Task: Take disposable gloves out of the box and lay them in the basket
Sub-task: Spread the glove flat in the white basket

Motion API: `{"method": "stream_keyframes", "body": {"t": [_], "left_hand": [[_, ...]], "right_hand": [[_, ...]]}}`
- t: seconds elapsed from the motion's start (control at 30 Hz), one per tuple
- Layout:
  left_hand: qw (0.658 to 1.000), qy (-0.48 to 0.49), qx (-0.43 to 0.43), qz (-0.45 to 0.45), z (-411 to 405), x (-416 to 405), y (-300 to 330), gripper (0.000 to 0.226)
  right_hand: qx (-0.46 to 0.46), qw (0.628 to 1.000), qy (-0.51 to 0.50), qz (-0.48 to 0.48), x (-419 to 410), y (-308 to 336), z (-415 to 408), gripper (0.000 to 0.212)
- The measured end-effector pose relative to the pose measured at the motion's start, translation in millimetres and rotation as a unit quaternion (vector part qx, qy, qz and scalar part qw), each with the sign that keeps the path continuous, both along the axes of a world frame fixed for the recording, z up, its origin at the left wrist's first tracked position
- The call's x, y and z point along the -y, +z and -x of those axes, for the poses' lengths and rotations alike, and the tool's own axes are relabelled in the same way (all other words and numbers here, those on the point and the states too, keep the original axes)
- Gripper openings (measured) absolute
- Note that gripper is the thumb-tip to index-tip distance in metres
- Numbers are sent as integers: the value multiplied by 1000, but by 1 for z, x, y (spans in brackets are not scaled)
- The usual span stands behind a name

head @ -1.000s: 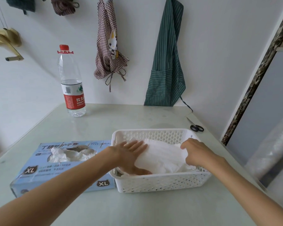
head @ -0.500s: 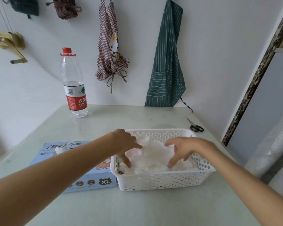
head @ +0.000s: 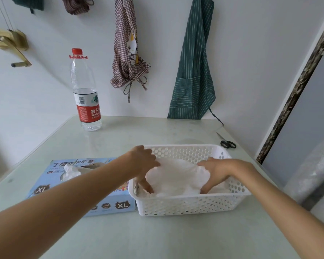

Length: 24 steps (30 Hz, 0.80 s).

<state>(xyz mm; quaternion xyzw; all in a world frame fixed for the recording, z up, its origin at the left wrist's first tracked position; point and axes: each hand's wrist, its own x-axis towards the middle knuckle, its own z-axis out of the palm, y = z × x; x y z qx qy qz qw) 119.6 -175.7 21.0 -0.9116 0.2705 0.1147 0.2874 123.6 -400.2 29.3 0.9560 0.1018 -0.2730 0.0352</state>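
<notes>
A white perforated basket stands on the table in front of me, with a pile of white disposable gloves inside. My left hand grips the left edge of the pile, fingers curled down into the basket. My right hand grips the pile's right edge the same way. The gloves bulge up between both hands. To the left of the basket, touching it, lies the light blue glove box marked XL, with a white glove sticking out of its top opening; my left forearm crosses over it.
A water bottle with a red label stands at the table's back left. Black-handled scissors lie at the back right, close to the table edge. Two aprons hang on the wall behind.
Both hands went from pressing flat on the gloves to curling their fingers around the pile's edges, and the pile now bulges up between them. The view shifted slightly.
</notes>
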Motion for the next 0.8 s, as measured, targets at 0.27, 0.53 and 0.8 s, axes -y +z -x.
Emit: {"method": "stream_keyframes", "body": {"t": [0.27, 0.53, 0.8], "left_hand": [[999, 2, -44, 9, -4, 4, 13, 89], [994, 38, -62, 78, -3, 1, 16, 87], [883, 210, 93, 410, 72, -116, 48, 51]], "right_hand": [[-62, 957, 120, -258, -37, 21, 18, 33], [-79, 964, 125, -223, -46, 1, 15, 36], [88, 913, 80, -389, -78, 32, 34, 18]]}}
